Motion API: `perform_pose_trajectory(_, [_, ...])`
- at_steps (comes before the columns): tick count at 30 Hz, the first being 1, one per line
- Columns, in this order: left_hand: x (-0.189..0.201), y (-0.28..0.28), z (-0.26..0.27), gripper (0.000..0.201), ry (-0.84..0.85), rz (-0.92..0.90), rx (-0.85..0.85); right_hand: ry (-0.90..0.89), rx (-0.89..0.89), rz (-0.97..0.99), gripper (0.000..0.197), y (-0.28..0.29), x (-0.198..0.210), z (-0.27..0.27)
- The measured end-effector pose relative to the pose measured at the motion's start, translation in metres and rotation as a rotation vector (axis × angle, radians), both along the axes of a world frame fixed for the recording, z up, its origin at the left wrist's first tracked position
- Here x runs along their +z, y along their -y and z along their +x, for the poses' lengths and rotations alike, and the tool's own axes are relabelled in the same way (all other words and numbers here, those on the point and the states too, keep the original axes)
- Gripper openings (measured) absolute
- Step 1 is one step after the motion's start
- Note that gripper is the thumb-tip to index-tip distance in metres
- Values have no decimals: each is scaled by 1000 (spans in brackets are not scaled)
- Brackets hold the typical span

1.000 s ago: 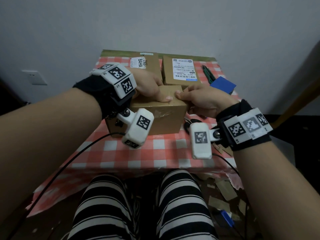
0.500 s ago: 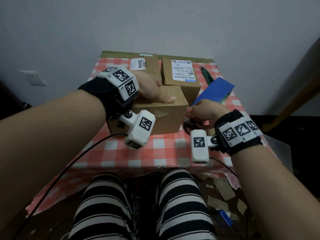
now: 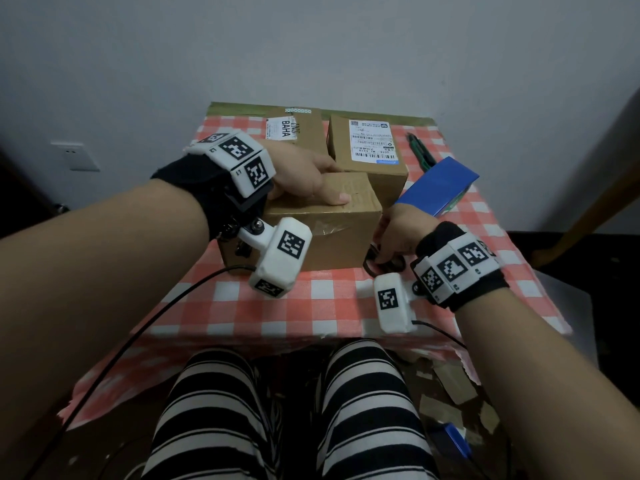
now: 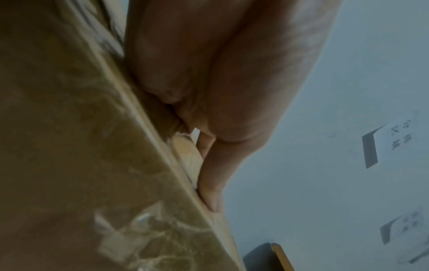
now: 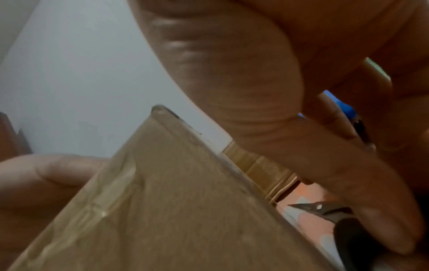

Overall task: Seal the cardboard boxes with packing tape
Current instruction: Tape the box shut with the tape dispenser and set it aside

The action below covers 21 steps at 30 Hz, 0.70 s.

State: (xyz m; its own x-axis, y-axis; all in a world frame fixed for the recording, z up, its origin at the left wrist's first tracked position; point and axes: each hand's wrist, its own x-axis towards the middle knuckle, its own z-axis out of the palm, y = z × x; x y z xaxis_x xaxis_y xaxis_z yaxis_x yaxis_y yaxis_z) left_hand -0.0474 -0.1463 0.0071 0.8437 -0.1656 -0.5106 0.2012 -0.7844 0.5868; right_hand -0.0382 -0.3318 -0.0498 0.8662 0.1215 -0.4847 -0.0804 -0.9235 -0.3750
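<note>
Centrally, the table (image 3: 242, 317), spread with a red-and-white checked cloth, carried three cardboard boxes. The nearest box (image 3: 332, 237) stood toward the middle, closer to the front edge than the others, with clear packing tape (image 3: 325, 227) wrinkled down its front face. Behind it, along the back edge, sat a box with a white printed label (image 3: 370, 147) and, to its left, a box marked BAHA (image 3: 294, 128). A blue flat packet (image 3: 438, 183) lay tilted near the right edge, and a green pen-like tool (image 3: 420, 148) rested beyond it toward the back right corner.

The left hand (image 3: 304, 178) lay flat on top of the nearest box, fingers straight and together, the thumb (image 3: 334, 197) pressed along the top near the front edge. The right hand (image 3: 398, 230) was low at the box's right side, just above the cloth, its fingers curled down onto the dark handles of a pair of scissors (image 3: 382, 263); the right wrist view showed the blade tip (image 5: 306, 207) pointing along the cloth beside the box, though how firmly the fingers gripped could not be told.
</note>
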Motion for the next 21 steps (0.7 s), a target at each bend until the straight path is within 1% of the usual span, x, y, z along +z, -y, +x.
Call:
perform_pose_trajectory(1, [1, 1, -1, 68, -8, -18, -3, 13, 10, -31, 33, -2, -1, 2])
perform_pose_trajectory(2, [2, 3, -2, 63, -5, -28, 0, 28, 20, -76, 34, -3, -3, 3])
perform_pose_trajectory(4, [2, 3, -2, 62, 5, -36, -8, 35, 30, -143, 38, -3, -6, 5])
perform_pose_trajectory(6, [1, 4, -5, 63, 75, 32, -55, 27, 19, -147, 37, -3, -8, 7])
perform_pose_trajectory(8, [0, 6, -8, 62, 208, 129, -99, 59, 14, -145, 38, -1, -11, 7])
perform_pose_trajectory(10, [0, 9, -11, 66, 247, 182, -103, 88, 25, -175, 42, 0, -12, 6])
perform_pose_trajectory(11, [-1, 10, -9, 68, 243, 186, -105, 95, 32, -192, 44, 0, -13, 6])
perform_pose_trajectory(12, [1, 11, -8, 72, 198, 174, -94, 93, 34, -198, 44, -1, -12, 5])
perform_pose_trajectory(14, [5, 12, -6, 83, 62, 109, -36, 64, 33, -192, 41, -1, -9, 5])
perform_pose_trajectory(15, [5, 12, -4, 82, 17, 85, -14, 46, 39, -195, 39, -1, -7, 5])
perform_pose_trajectory(16, [5, 12, -3, 75, -8, 70, 4, 41, 47, -200, 37, 0, -5, 4])
perform_pose_trajectory(19, [2, 9, 1, 42, -8, 13, 37, 113, 59, -212, 30, 4, 3, 4])
perform_pose_trajectory(20, [1, 8, 1, 35, -5, -8, 39, 129, 68, -221, 28, 7, 5, 4])
perform_pose_trajectory(21, [0, 7, 2, 33, 2, -30, 41, 131, 79, -231, 26, 8, 7, 3])
